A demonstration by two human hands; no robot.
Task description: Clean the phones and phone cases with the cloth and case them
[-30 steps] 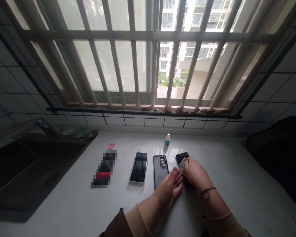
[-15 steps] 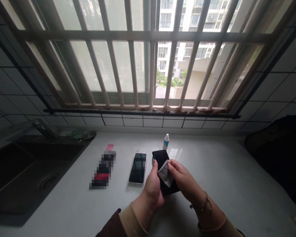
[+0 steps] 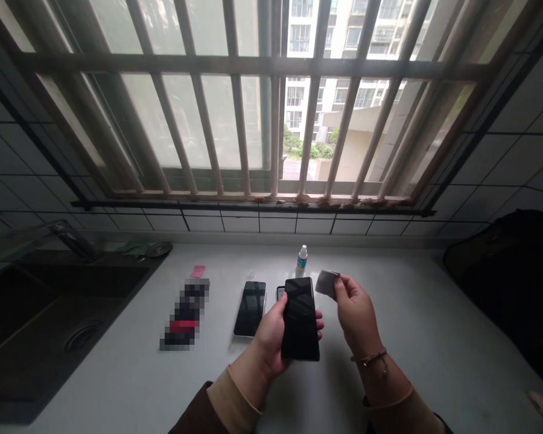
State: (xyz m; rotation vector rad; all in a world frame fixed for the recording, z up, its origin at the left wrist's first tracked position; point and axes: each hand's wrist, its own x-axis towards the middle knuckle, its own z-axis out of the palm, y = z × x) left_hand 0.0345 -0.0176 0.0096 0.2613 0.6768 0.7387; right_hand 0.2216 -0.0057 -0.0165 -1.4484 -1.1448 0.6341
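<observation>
One pale counter [image 3: 402,361] below a barred window [image 3: 239,66], left hand [image 3: 271,333] snug around a phone [image 3: 301,319], right hand [image 3: 356,308] tight on cloth [image 3: 326,283].

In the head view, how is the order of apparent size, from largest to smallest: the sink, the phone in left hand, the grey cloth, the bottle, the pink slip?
1. Sink, though cut off by the picture edge
2. Phone in left hand
3. Grey cloth

Bottle and pink slip look too alike to rank.
</observation>
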